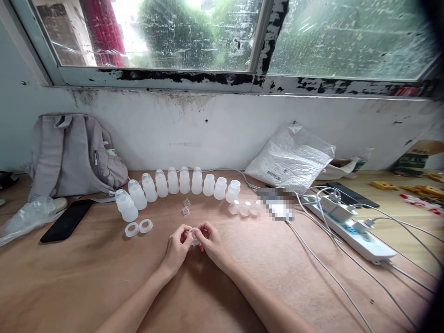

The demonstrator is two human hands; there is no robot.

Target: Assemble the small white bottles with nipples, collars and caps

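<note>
My left hand [177,247] and my right hand [212,245] meet over the table, fingertips pinching a small translucent bottle ring [195,237] between them. The fingers partly cover it, so I cannot tell whether a nipple sits inside. Just beyond lies a clear silicone nipple [186,207]. To the left, two white bottle rings [138,227] lie flat. A curved row of several frosted baby bottles [172,181] stands behind; those on the left have clear domed caps, and three on the right, such as this open bottle [233,191], are uncapped. Several clear caps [244,209] rest before them.
A grey backpack [69,152], plastic bag [33,215] and black phone [67,221] are on the left. To the right are a silver mailing bag [289,157], a blurred-out patch, and a white power strip [357,236] with chargers and trailing cables [324,270].
</note>
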